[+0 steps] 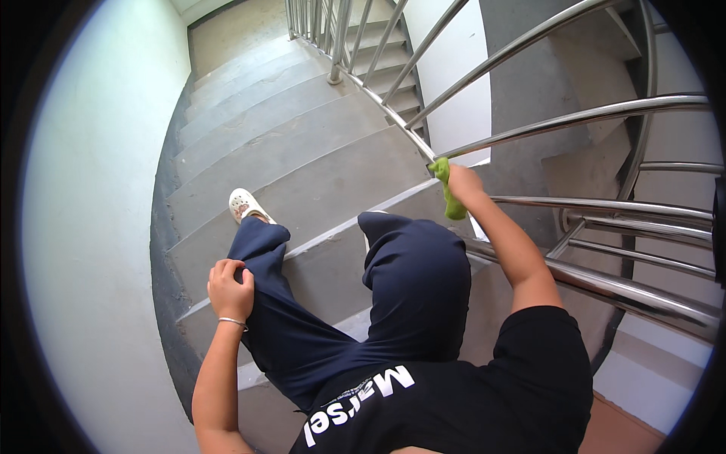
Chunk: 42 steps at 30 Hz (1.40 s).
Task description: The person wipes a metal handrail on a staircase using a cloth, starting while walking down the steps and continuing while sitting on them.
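Note:
My right hand (pixel 466 183) grips a green cloth (pixel 454 204) at the lower rail (pixel 420 144) of a stainless steel stair railing, by the foot of one of its bars. The cloth hangs down beside the hand, and its upper end lies against the metal. Some of the fingers are hidden behind the back of the hand. On my left knee, over dark blue trousers (pixel 300 323), rests my left hand (pixel 231 288), its fingers bent and nothing seen in it. A thin metal bangle (pixel 233 323) circles the left wrist.
Concrete steps (pixel 334 164) run down ahead to a landing (pixel 238 40). A white clog (pixel 247 205) stands on a step. A pale wall (pixel 102 215) with a dark skirting band borders the left. Railing bars (pixel 567 116) and a thick handrail (pixel 635 295) fill the right, with another flight beyond.

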{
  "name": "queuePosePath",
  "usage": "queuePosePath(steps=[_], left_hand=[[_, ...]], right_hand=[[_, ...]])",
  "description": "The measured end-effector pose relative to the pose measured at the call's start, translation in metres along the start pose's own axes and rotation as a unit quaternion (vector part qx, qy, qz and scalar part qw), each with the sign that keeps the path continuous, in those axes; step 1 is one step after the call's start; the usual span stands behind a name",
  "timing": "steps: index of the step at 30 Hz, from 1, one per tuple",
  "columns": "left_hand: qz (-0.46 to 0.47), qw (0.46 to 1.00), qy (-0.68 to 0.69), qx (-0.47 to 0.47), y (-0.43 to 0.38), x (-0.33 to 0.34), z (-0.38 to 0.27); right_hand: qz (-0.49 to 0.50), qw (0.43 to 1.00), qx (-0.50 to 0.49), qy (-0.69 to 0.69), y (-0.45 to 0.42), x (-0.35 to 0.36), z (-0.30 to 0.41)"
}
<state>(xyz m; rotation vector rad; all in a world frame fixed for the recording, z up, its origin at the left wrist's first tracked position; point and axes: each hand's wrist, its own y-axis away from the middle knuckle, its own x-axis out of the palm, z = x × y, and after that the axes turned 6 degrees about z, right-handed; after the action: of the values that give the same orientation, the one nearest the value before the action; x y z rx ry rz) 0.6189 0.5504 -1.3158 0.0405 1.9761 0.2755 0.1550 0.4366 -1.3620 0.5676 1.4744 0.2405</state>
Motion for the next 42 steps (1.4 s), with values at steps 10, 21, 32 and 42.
queuePosePath(steps=[10,21,32,42], left_hand=[[0.021,1.0,-0.003,0.015,-0.009,-0.007,-0.012],[0.061,0.996,-0.066,0.022,-0.027,-0.007,-0.037],[0.04,0.998,-0.041,0.015,-0.02,-0.009,-0.031],[0.009,0.999,-0.035,0.024,-0.004,0.002,-0.015]], right_hand=[[0.11,0.967,-0.001,0.232,-0.092,-0.01,0.025],[-0.024,0.989,0.103,-0.107,-0.178,0.065,0.046],[-0.196,0.932,-0.085,0.293,-0.126,0.11,0.02],[-0.099,0.969,-0.082,-0.209,0.099,0.016,-0.011]])
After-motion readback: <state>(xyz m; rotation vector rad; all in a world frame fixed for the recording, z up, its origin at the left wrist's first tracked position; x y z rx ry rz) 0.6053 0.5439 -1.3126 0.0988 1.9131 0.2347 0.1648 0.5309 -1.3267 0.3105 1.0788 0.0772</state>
